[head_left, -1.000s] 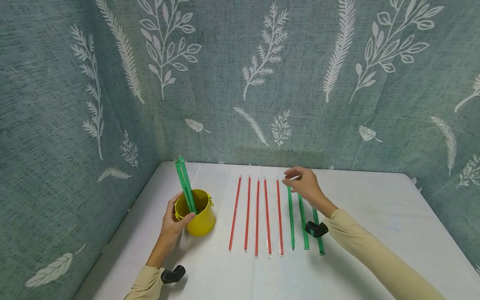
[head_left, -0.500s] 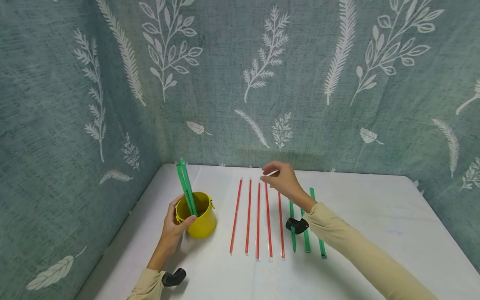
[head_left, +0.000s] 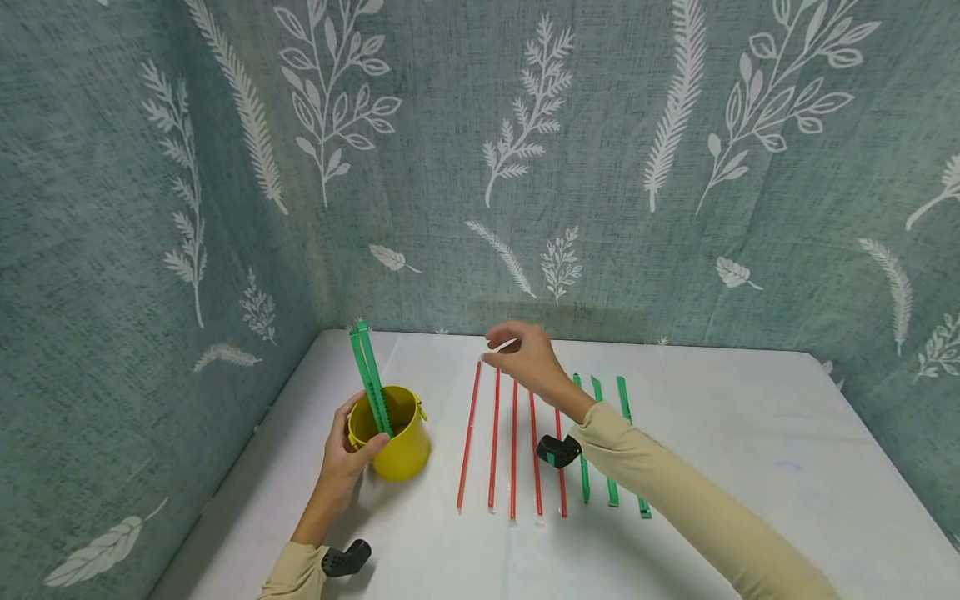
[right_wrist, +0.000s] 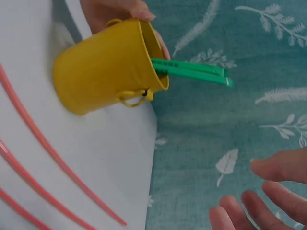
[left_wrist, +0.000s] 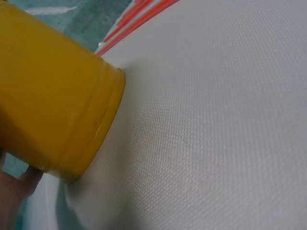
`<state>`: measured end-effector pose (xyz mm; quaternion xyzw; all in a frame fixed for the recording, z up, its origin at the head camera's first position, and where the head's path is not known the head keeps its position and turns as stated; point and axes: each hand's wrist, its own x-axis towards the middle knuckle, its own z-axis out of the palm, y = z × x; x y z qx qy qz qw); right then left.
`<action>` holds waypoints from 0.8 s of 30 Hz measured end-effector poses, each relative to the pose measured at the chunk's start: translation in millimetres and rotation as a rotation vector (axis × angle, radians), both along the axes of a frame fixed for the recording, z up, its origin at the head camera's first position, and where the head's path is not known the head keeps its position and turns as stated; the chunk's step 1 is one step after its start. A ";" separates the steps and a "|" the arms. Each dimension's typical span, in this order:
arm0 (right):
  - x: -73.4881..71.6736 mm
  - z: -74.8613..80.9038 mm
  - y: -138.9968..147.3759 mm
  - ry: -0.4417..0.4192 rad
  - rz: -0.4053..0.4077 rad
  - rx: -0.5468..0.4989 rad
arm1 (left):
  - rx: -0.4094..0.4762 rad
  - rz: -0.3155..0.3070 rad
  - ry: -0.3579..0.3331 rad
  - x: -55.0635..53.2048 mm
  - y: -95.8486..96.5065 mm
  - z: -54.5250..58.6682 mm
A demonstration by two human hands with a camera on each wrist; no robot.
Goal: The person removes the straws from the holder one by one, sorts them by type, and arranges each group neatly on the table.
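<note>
My left hand (head_left: 341,467) grips the yellow bucket (head_left: 405,450), thumb at the rim and the other fingers mostly hidden round its far side. Two slim green wrapped straws (head_left: 366,367) with dark print lean upright inside the bucket. Above the far ends of the red straws in clear wrappers (head_left: 468,437), my right hand (head_left: 528,358) hovers near the leftmost one. The right wrist view shows that hand's thumb and fingers (right_wrist: 256,211) apart, holding nothing. Several red straws lie side by side on the table, partly covered by the right forearm.
Three green wrapped straws (head_left: 625,400) lie right of the red row, partly behind the right sleeve. The white table (head_left: 750,433) ends at a teal leaf-patterned cloth (head_left: 600,275) at the back and left.
My right hand has moved left, from the green straws across the red row to its leftmost straw. The left hand and bucket have stayed in place.
</note>
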<state>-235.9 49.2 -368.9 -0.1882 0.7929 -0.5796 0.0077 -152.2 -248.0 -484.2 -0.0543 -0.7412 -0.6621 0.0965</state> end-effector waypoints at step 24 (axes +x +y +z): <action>-3.4 -4.8 -67.5 0.005 0.112 -0.046 | -0.004 0.004 -0.034 9.5 7.7 18.4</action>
